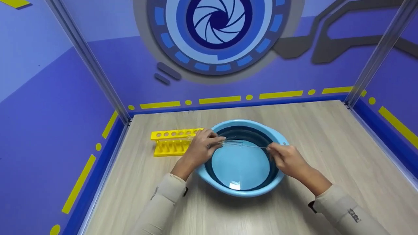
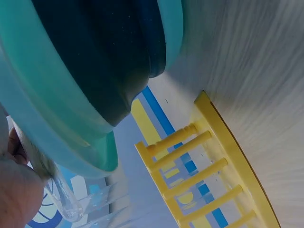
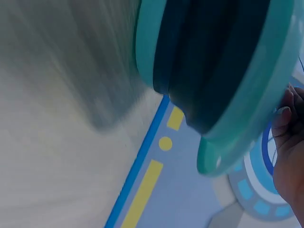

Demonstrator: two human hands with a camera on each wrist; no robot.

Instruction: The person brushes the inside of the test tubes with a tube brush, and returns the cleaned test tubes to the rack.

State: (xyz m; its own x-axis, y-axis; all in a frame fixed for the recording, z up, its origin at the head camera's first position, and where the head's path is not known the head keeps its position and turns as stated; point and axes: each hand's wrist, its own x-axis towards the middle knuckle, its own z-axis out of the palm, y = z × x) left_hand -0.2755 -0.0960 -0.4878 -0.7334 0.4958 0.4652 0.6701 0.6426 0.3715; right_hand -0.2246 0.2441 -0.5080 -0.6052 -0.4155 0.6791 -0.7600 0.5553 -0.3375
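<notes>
Grips a clear, slender, glass-like test tube (image 1: 233, 143) in the left hand (image 1: 201, 147) and pinches a thin, wire-like rod (image 1: 256, 146) in the right hand (image 1: 289, 160), with the tube's long axis pointing rightward, roughly in line with the rod, over a round light-blue plastic basin (image 1: 245, 193).

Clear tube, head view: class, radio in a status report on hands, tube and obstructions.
Left hand grips clear tube above blue basin. Right hand pinches thin rod running to the tube. Yellow rack left of basin; no obstruction seen between hands.
</notes>
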